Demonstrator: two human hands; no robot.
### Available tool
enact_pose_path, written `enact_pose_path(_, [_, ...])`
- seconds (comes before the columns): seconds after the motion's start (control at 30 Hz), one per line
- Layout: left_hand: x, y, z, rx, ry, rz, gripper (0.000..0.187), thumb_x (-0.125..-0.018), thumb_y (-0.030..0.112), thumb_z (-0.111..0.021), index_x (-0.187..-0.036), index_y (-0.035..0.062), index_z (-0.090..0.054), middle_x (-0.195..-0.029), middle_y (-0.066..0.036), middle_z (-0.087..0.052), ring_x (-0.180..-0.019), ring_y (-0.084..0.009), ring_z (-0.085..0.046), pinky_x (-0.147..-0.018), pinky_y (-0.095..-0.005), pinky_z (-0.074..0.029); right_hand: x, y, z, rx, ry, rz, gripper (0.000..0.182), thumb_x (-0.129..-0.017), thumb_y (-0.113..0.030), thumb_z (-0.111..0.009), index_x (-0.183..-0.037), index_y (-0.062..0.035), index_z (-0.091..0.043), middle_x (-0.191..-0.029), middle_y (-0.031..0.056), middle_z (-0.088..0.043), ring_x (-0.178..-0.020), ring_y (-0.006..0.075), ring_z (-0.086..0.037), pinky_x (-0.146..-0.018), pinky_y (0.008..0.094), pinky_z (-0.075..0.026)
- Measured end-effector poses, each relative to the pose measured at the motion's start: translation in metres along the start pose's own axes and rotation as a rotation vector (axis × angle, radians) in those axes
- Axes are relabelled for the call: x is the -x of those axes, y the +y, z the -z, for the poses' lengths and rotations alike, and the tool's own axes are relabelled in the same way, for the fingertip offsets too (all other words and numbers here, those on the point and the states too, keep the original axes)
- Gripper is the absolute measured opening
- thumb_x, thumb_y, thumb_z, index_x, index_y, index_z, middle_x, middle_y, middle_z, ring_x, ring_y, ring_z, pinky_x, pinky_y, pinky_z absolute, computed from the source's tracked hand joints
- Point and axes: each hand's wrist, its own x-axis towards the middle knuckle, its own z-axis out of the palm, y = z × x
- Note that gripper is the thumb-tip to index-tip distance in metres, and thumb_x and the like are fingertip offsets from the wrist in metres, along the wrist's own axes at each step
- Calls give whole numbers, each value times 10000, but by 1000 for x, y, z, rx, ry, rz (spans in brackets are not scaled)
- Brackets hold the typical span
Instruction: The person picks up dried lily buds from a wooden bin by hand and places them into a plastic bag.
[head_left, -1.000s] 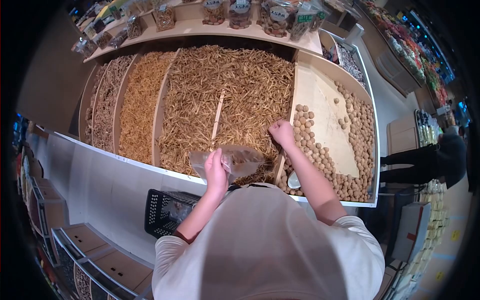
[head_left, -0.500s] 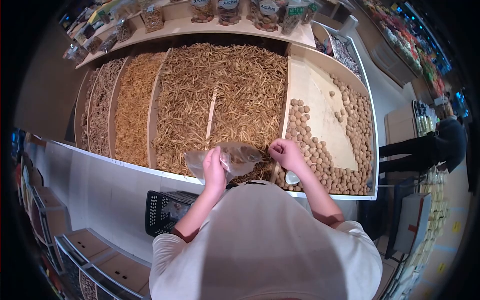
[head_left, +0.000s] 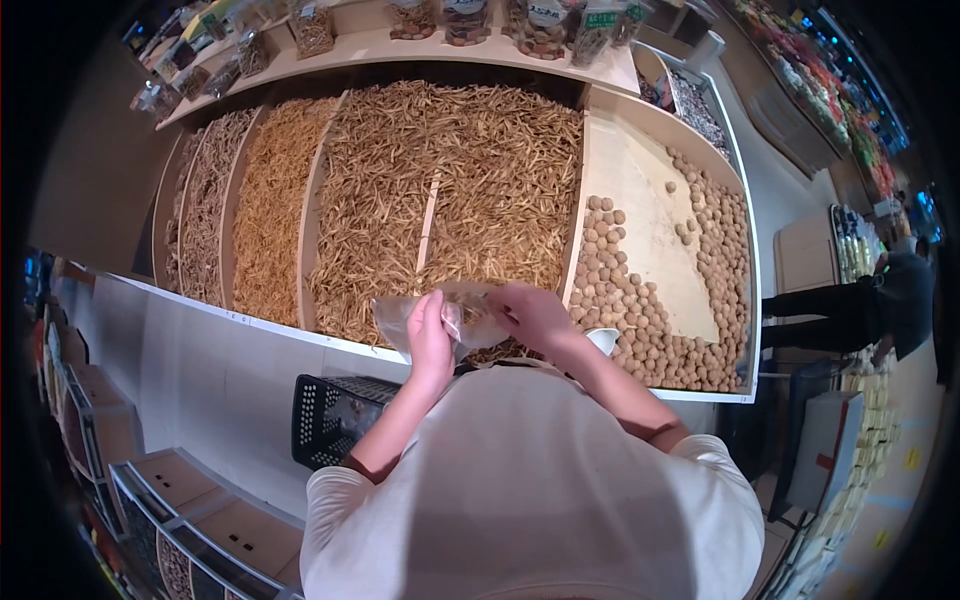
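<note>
My left hand (head_left: pixel 430 335) is closed on a clear plastic bag (head_left: pixel 392 320), held over the front of a bin of dried brown strips (head_left: pixel 500 190). The bag's mouth spreads out to the right. Right at that mouth is my right hand (head_left: pixel 538 318), its fingers curled together and pointing left; I cannot tell what they hold. Just beyond my right wrist a white scoop (head_left: pixel 602 340) lies among round tan nuts in their shells (head_left: pixel 640 310).
Left of the strips are bins of orange shreds (head_left: pixel 275 190) and pale dried pieces (head_left: pixel 212 200). Packed bags (head_left: pixel 545 28) stand on the shelf behind. A black basket (head_left: pixel 335 415) sits below the front edge at left. A person (head_left: pixel 895 300) stands at far right.
My right hand has moved left from beside the wooden divider to the bag's mouth. My left hand keeps its hold on the bag in nearly the same place.
</note>
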Motion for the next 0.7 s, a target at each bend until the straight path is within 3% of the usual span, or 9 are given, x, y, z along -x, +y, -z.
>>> enact_pose_path(0.2, [-2,-4,4,14,22,0,264,-1011,209,-511,-758,137,-492,-613,62,-452,-513,-23,-383,-460,-206,-276,13,38,21,-71,255,-187,195,-831,-140,-684,-1011,-65,-685,-907,134,-654,-777,307,-649,-683,393,-518])
enact_pose_path(0.3, [-1,-4,-1,-14,21,7,272,-1012,209,-510,-750,137,-484,-610,59,-446,-510,-30,-374,-461,-212,-274,12,59,30,137,277,-355,179,-822,-132,-672,-979,-45,-677,-860,155,-650,-785,327,-647,-689,412,-520])
enact_pose_path(0.53, [0,-3,-2,-22,-56,20,286,-1013,209,-509,-740,133,-465,-609,51,-438,-512,-42,-355,-466,-223,-270,-16,97,11,289,312,-261,132,-849,-152,-593,-873,-39,-656,-870,170,-657,-841,362,-651,-734,461,-530])
enact_pose_path(0.7, [1,2,-1,4,74,29,248,-1010,202,-514,-774,128,-498,-612,60,-452,-510,-30,-388,-465,-210,-294,-35,119,-8,416,236,-256,118,-837,-143,-568,-798,-52,-632,-842,181,-650,-758,372,-655,-671,469,-537])
